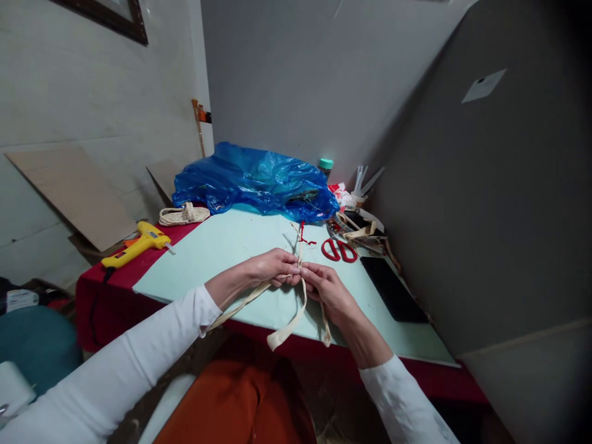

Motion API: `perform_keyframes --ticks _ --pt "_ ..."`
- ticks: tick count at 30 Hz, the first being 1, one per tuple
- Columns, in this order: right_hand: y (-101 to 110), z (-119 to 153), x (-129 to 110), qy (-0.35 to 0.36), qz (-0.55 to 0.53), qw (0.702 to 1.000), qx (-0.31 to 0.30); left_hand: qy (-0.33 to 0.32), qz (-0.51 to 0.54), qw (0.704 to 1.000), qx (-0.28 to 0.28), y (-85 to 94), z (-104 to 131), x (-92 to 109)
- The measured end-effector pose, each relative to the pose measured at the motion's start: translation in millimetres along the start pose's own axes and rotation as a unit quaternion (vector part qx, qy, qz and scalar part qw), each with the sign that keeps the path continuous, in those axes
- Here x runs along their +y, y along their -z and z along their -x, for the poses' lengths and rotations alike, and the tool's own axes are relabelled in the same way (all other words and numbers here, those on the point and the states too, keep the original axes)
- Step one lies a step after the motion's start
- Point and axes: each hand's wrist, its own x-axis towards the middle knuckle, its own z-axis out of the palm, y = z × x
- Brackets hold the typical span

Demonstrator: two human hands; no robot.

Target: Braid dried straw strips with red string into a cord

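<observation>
Both hands meet over the pale green board (203,256), near its front edge. My left hand (275,268) is closed, its fingertips pinching pale fibre strips (289,327). Opposite it and touching it, my right hand (324,285) also pinches the strips. A thin twisted length of the fibre runs up from the fingers toward a red string (303,233) on the board. Below the hands the loose ends hang down, one to the left along the sleeve and others over the board's front edge.
A yellow glue gun (139,243) and a coiled braid (184,214) lie at the left. Behind is a blue plastic bag (254,179). Red-handled scissors (340,250), a black flat object (393,290) and a green-lidded jar (325,165) are on the right.
</observation>
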Motion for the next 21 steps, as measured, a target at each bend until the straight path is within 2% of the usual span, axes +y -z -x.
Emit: perform_keyframes --ticks 4,8,11,14,16,18,21 --pt "-1 1 -4 -0.014 0.012 0.998 -0.056 0.004 0.036 0.998 0.047 -0.5 1 -4" --pt "1 4 -9 0.037 0.189 0.981 -0.031 0.047 0.048 0.995 0.074 -5.8 0 -3" --pt "1 7 -19 0.061 0.379 0.923 0.000 0.049 0.018 0.991 0.121 -10.2 0 -5" --pt "-2 9 -31 0.036 0.553 0.832 0.020 0.010 -0.041 0.985 0.169 -14.0 1 -9" --pt "-5 10 -37 0.028 0.629 0.776 0.034 -0.002 -0.068 0.978 0.199 -16.3 1 -12" --pt "-9 11 -39 0.024 0.669 0.742 0.048 -0.002 -0.080 0.972 0.221 -18.6 1 -14" --pt "-18 16 -39 0.020 0.695 0.715 0.074 -0.003 -0.092 0.967 0.238 -22.3 0 -17"
